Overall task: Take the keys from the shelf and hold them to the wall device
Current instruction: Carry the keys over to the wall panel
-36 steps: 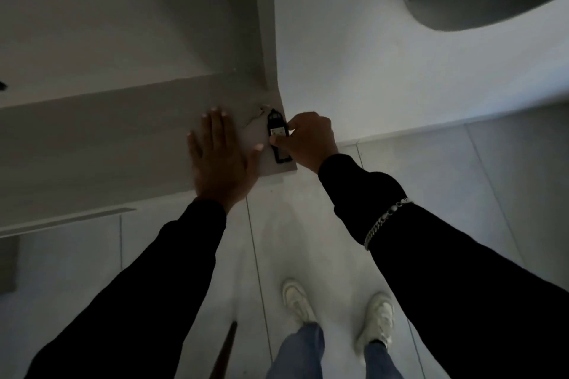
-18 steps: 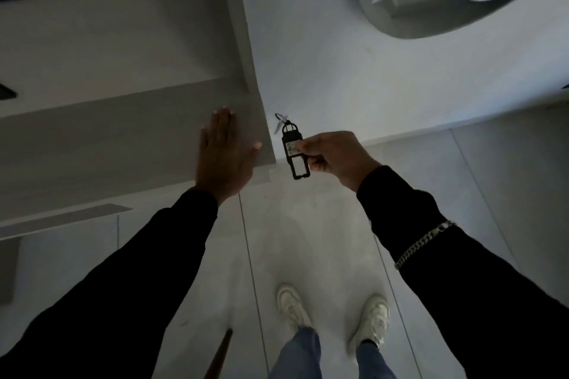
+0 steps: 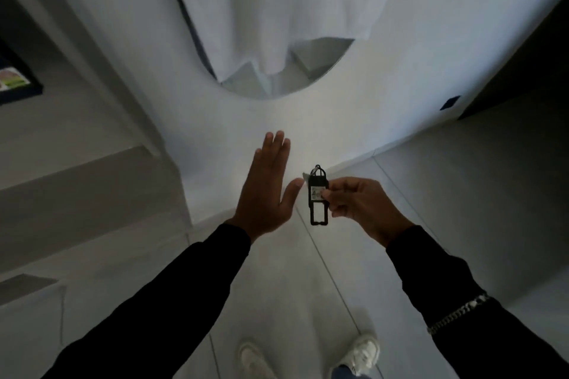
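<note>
My right hand (image 3: pixel 361 206) pinches the keys (image 3: pixel 318 196), a black rectangular fob with a small label and a metal key poking out at its top. The fob hangs upright in the air in front of the white wall. My left hand (image 3: pixel 267 186) is flat and open just left of the keys, thumb tip almost touching them, holding nothing. The grey shelf (image 3: pixel 92 191) lies to the left, apart from both hands. A small dark square device (image 3: pixel 449 102) sits on the wall at the far right, well away from the keys.
A round mirror (image 3: pixel 295 71) with a white cloth draped over it hangs on the wall above my hands. A dark doorway (image 3: pixel 523 71) opens at the right. A framed picture (image 3: pixel 15 80) is at the left edge. Pale floor tiles and my white shoes (image 3: pixel 363 354) lie below.
My right hand lifted the keys off the shelf corner and carried them right, into the air. My left hand left the shelf top. My view has turned right and up toward the wall.
</note>
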